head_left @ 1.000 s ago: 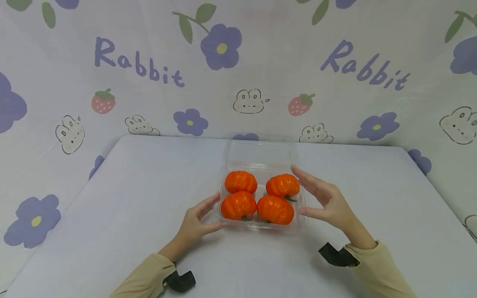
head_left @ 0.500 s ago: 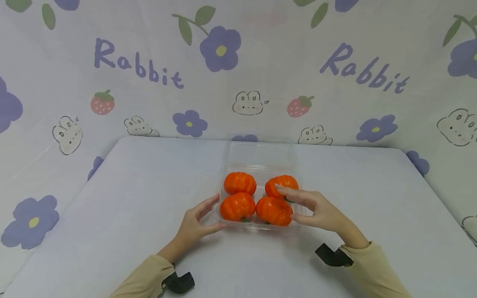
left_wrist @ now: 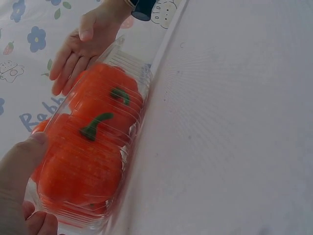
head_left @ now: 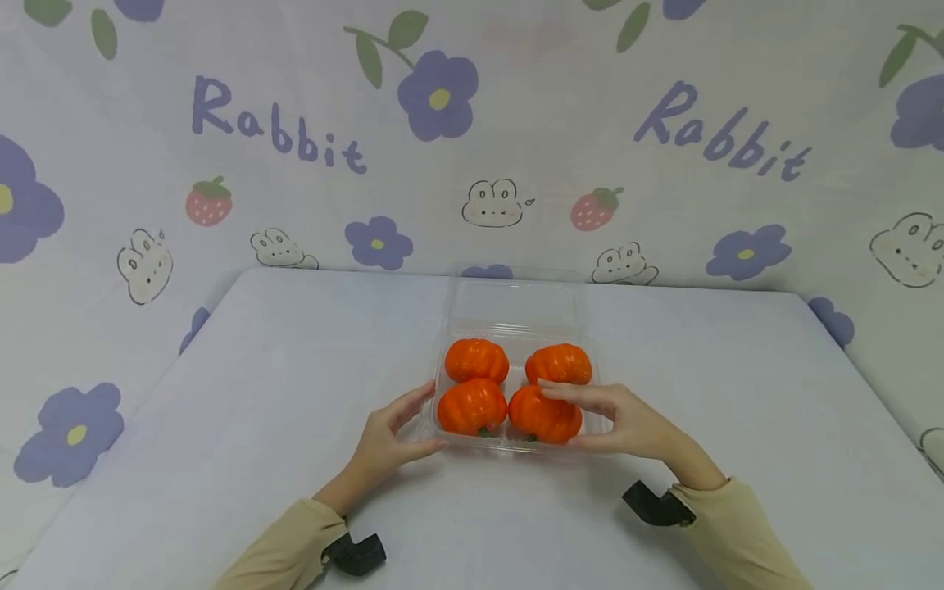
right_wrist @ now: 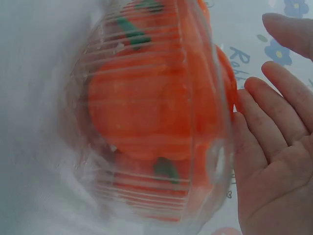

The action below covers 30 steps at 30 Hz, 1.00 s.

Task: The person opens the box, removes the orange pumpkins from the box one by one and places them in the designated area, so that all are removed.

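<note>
A clear plastic clamshell box (head_left: 487,445) holds several orange pumpkins with green stems, a front-left pumpkin (head_left: 472,407) and a front-right pumpkin (head_left: 544,416) among them. My left hand (head_left: 387,442) grips the box's left side; in the left wrist view its thumb (left_wrist: 24,159) lies along the rim and curled fingers show lower down. My right hand (head_left: 623,419) is over the box's right side, fingers extended above the front-right pumpkin and partly covering it. Seen from the right wrist, the right hand's palm (right_wrist: 279,147) is open, fingertips right at the box's rim.
The box's hinged lid (head_left: 516,303) stands open toward the back. A white tabletop (head_left: 310,344) spreads around it, with a printed rabbit-and-flower cloth (head_left: 546,106) behind. Dark wrist mounts (head_left: 357,555) are strapped at both sleeves.
My right hand has moved left from beside the box to over the front-right pumpkin, coming down slightly. The left hand stays on the box's left side, and the pumpkins hold their places.
</note>
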### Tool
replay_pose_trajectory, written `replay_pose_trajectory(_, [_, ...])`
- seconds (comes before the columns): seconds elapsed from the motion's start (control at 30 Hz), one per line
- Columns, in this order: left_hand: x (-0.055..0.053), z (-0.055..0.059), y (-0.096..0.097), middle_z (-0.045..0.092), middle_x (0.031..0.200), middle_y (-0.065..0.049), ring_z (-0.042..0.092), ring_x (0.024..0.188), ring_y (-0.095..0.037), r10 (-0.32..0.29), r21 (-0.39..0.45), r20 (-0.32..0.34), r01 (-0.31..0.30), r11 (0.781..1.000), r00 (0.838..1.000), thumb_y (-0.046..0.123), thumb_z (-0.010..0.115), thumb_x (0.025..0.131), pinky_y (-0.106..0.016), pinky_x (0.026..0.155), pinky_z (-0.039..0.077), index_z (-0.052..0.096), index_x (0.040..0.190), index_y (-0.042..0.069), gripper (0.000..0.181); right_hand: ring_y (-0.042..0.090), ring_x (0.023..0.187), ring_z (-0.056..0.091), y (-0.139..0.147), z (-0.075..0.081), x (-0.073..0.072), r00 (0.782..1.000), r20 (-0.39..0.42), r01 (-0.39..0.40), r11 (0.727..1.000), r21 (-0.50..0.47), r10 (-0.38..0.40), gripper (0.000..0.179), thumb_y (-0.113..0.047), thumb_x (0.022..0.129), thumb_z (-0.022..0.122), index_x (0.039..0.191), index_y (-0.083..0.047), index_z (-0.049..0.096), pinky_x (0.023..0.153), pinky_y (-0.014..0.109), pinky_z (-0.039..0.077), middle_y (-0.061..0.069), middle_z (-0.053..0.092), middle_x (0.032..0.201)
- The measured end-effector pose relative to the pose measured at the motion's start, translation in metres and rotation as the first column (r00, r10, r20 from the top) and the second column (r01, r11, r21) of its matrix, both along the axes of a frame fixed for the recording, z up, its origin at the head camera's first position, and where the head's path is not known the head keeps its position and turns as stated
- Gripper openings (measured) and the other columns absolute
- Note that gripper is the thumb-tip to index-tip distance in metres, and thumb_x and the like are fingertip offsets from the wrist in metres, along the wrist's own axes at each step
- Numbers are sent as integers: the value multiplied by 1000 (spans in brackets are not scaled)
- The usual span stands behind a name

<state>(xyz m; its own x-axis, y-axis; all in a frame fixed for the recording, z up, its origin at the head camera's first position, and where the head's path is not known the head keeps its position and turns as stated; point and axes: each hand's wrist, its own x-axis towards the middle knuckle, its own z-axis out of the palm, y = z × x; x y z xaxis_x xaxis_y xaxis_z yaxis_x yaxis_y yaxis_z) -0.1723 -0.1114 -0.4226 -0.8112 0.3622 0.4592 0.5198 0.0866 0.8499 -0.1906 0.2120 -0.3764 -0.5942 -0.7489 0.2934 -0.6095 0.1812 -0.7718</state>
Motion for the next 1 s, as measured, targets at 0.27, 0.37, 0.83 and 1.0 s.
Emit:
replay_pose_trajectory(0.27, [-1,-1,-3,44,123,-31,39,114,-45,0,-21,-37,0,1000,999,-10,74,64,-54,91,33,42,122,-17,66,14,123,36,1,-6,-2,998,40,46,997,-68,-43,52,0,75,70,123,3,51,96,26,33,17,43,131])
replay_pose_trajectory(0.37, [-1,-3,-4,43,123,-31,39,114,-45,-6,-14,-32,6,1000,999,-10,74,64,-54,91,33,42,122,-17,66,15,122,37,0,-10,-2,997,5,78,995,-59,-78,50,-2,74,71,120,2,54,97,25,33,17,44,130])
replay_pose_trajectory(0.83, [-3,-4,-5,43,123,-32,39,113,-46,-20,-6,-56,19,1000,998,-11,74,64,-54,91,33,43,122,-16,65,30,124,33,-7,-4,2,971,-202,143,988,67,-126,56,-2,69,75,118,9,53,101,18,20,24,44,127])
replay_pose_trajectory(1.0, [-4,-4,-4,43,122,-33,39,113,-47,-19,-8,-56,19,1000,998,-12,74,64,-54,91,34,43,121,-17,65,24,127,29,-3,-13,-4,971,-202,156,980,127,-128,59,-8,71,75,125,0,51,102,25,23,13,40,135])
